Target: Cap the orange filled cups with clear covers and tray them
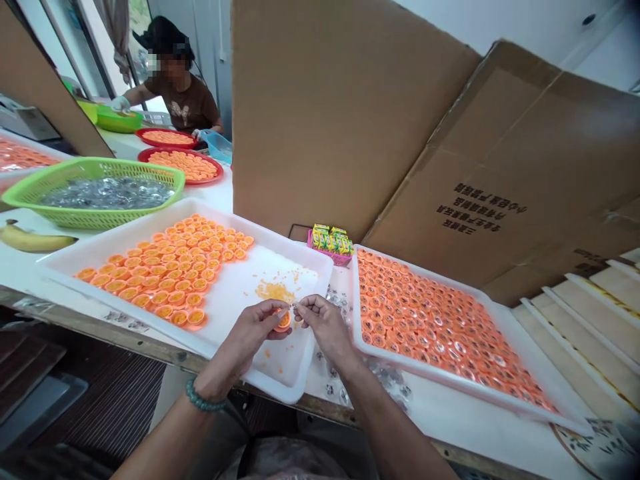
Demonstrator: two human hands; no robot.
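Note:
My left hand (260,325) is closed on a small round orange cup (283,323), held above the near right part of a white tray (300,257). Close beside it, my right hand (320,323) pinches at the cup's edge; whatever sits between its fingertips is too small to make out. Many orange cups (170,273) with yellow-orange filling cover the left side of this tray. Loose yellow-orange bits (274,291) lie scattered on its floor just beyond my fingers. To the right stands a second white tray (565,421), full of orange cups (425,313) with dark-marked tops.
Clear printed pieces (390,383) lie between the trays. A pink basket (343,259) of yellow-green packets stands behind. At left are a green basket (100,219) of clear pieces and a banana (35,239). Cardboard (340,120) walls the back; a person (185,100) sits beyond.

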